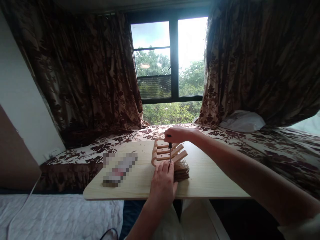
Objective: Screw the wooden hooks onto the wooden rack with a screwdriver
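My right hand (178, 134) is closed round the dark handle of a screwdriver (170, 150), held upright with its thin shaft pointing down. Below it, my left hand (162, 178) lies at the near side of a row of curved wooden pieces (158, 154), its fingertips close to the screwdriver's tip. Small dark holes dot the flat parts of these pieces. Whatever my left fingers press or pinch is hidden beneath them. A stack of brown pieces in clear wrapping (182, 171) sits just right of my left hand.
The light wooden table (135, 191) holds a blurred-out oblong item (120, 170) on its left. Behind it stretches a flower-patterned cloth surface (85, 150) with a white bag (242, 120) at the right. Curtains flank a window. A quilted white cover lies at the lower left.
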Tool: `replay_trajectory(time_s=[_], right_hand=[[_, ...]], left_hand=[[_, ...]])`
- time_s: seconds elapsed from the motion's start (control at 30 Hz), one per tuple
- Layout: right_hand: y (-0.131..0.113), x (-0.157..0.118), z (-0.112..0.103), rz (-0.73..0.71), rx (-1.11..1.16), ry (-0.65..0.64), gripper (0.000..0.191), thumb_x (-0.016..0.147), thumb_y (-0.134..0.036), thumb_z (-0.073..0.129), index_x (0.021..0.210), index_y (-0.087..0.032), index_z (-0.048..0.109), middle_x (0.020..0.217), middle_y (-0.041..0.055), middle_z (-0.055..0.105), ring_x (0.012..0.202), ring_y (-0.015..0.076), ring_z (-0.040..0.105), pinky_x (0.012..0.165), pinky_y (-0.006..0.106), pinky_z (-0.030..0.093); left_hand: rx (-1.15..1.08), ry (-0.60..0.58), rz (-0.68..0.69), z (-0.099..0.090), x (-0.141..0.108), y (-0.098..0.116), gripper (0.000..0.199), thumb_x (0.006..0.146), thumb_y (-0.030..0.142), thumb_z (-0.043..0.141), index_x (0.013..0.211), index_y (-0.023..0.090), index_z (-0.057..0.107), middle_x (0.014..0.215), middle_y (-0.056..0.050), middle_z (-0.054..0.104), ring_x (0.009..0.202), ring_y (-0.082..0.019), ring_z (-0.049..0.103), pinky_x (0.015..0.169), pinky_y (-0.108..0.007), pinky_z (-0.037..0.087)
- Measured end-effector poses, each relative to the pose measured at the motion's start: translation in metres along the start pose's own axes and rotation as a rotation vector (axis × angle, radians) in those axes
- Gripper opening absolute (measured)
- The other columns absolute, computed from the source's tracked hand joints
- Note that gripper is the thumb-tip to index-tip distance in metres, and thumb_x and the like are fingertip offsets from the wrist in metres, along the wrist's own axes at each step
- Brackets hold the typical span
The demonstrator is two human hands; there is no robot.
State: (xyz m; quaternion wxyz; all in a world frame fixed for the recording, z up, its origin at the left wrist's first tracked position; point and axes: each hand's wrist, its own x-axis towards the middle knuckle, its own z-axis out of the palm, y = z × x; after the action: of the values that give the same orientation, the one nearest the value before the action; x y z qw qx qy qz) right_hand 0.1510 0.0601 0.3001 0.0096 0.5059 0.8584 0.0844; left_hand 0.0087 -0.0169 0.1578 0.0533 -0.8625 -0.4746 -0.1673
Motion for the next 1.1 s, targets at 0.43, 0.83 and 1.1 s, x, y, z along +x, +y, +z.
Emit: replay_trajectory(time_s=[0.43,0.83,1.1], right_hand=[[-0.007,0.001,-0.005,0.000,-0.021,0.002,0.025,0.093,-0.035,0.053,0.107,-0.016,0.060,0.104,0.0060,0.063,0.086,0.0169,0.062,0.074,0.037,0.052],[-0.005,-0.003,-0.009,-0.024,0.012,0.000,0.026,0.092,-0.036,0.053,0.106,-0.016,0.061,0.103,0.0053,0.063,0.085,0.0173,0.062,0.074,0.036,0.052],[0.001,0.001,0.002,0.050,0.004,0.001,0.027,0.092,-0.035,0.054,0.109,-0.015,0.059,0.105,0.0068,0.062,0.086,0.0173,0.062,0.074,0.037,0.052]], left_hand=[[-0.009,-0.003,0.000,-0.003,0.000,0.001,0.063,0.081,0.022,0.055,0.140,0.007,0.037,0.143,-0.016,0.041,0.133,-0.030,0.034,0.114,-0.044,0.023],[0.012,0.019,0.006,0.000,0.000,-0.002,0.061,0.081,0.020,0.054,0.139,0.007,0.038,0.141,-0.016,0.042,0.132,-0.030,0.035,0.113,-0.045,0.024],[0.031,0.022,0.002,0.003,0.002,-0.003,0.061,0.080,0.020,0.055,0.138,0.008,0.039,0.141,-0.015,0.042,0.132,-0.031,0.035,0.112,-0.045,0.026]])
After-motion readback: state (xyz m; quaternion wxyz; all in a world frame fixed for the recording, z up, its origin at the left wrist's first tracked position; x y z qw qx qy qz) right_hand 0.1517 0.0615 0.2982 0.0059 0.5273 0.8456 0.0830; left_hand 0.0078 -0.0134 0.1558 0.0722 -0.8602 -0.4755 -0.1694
